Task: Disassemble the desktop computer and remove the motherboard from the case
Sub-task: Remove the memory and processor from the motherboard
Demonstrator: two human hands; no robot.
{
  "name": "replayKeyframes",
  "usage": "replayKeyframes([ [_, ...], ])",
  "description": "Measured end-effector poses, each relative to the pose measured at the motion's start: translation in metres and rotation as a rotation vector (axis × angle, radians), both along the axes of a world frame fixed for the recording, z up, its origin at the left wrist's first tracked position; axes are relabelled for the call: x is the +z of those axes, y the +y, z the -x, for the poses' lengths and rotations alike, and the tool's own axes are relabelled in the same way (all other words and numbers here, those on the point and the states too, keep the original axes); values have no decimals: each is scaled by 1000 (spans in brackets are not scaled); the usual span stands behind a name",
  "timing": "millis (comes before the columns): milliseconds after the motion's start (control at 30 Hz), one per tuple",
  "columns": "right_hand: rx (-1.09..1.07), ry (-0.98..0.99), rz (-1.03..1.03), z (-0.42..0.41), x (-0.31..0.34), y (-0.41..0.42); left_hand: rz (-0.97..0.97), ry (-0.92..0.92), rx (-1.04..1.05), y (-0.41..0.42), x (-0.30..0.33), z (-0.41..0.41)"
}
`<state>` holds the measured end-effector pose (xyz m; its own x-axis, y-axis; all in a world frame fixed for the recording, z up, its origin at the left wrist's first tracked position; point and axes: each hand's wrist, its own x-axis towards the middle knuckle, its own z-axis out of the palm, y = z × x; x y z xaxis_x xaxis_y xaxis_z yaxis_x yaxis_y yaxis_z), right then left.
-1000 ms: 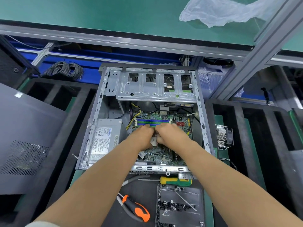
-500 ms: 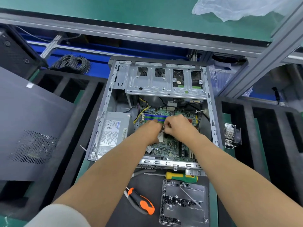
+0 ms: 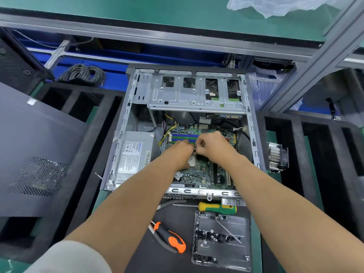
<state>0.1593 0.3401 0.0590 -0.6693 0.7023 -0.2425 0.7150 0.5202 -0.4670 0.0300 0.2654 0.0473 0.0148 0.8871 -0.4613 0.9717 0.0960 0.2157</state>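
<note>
Inside the open grey metal case (image 3: 126, 123), our left grip (image 3: 182, 154) and right grip (image 3: 213, 146) pinch something small, unidentifiable, above the green motherboard (image 3: 204, 170) lying beneath them, probably unlatching it.

case (image 3: 126, 119): bare grey sheet metal, dull sheen | motherboard (image 3: 204, 170): green circuit board, glossy | power supply (image 3: 136, 154): matt metal with paper label | side panel (image 3: 35, 146): matt dark metal, perforated | screw tray (image 3: 222, 259): clear glossy plastic | bag (image 3: 275, 5): thin translucent plastic, crinkled
</note>
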Motion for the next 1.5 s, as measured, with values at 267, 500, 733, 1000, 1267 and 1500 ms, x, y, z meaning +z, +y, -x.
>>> replayKeyframes([
  [267,-27,17,-4,3,-3,2,-1,-7,10,1,1,0],
  [500,-29,44,64,2,5,3,-15,-3,0,2,-1,0],
  [733,57,31,107,-6,14,-2,-12,-10,6,2,-2,0],
  [1000,221,-108,186,-10,13,-11,-18,-24,5,2,-2,0],
  [1267,262,-256,197,-7,5,-13,-16,-12,-5,2,-3,0],
  [1500,246,-242,145,-3,-2,-16,-46,-37,-1,0,-4,1],
])
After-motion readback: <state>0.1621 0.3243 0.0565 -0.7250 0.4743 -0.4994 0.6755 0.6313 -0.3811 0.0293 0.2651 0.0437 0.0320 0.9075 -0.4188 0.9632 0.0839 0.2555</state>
